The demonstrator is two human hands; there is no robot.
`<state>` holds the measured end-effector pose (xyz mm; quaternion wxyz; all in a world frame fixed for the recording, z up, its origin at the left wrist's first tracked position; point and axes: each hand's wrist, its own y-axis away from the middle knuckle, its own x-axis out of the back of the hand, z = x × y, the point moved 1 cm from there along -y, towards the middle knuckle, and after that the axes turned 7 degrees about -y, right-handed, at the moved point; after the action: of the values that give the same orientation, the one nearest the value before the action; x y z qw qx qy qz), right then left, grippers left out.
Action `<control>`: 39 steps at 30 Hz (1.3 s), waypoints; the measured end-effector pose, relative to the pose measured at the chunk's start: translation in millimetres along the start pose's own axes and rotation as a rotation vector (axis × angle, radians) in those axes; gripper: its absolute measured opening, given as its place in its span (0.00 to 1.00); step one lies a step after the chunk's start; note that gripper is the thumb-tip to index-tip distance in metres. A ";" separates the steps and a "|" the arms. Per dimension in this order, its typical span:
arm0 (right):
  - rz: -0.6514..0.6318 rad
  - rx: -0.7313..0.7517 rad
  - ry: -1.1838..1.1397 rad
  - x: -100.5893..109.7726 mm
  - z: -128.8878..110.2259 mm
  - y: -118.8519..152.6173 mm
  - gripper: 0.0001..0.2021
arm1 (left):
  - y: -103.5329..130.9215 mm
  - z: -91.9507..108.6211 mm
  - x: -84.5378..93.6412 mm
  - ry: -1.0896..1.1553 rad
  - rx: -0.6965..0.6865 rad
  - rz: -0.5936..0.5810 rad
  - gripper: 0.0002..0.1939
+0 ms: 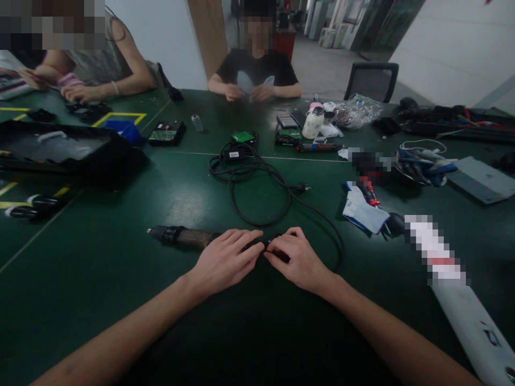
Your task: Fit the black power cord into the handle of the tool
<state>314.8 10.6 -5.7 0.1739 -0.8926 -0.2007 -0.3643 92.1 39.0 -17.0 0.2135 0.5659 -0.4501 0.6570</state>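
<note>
An electric screwdriver (pixel 189 237) lies on the green table, its tip pointing left. My left hand (pixel 229 258) is wrapped over its rear end, covering that part. Just to the right, my right hand (pixel 298 260) pinches the dark end of a black power cord (pixel 341 241). The fingertips of both hands nearly meet where the cord end faces the screwdriver's tail; whether the two are joined cannot be made out. Beyond my hands the cord lies in loose loops, with a mains plug (pixel 300 187) and a small black adapter box (pixel 233 155) with a white label.
Hard drives (pixel 166 134) with green boards stand farther back. Another screwdriver (pixel 319 147) lies near a pale bottle (pixel 313 123). Gloves (pixel 364 209) and a white strip-shaped device (pixel 470 321) are on the right, a black tray (pixel 60 147) on the left. Two people (pixel 257 75) sit opposite.
</note>
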 end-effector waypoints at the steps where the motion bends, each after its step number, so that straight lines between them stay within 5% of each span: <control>1: 0.000 0.001 0.000 0.2 -0.2 0.0 0.04 | 0.1 -0.1 -0.1 0.000 -0.007 -0.005 0.12; 39: -0.001 0.000 0.015 0.3 -0.7 -0.4 0.04 | 2.0 -1.6 0.5 0.012 0.023 0.022 0.11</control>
<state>314.4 10.7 -5.0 0.1753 -0.8897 -0.1996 -0.3712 89.4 39.2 -17.2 0.2025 0.5594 -0.4472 0.6679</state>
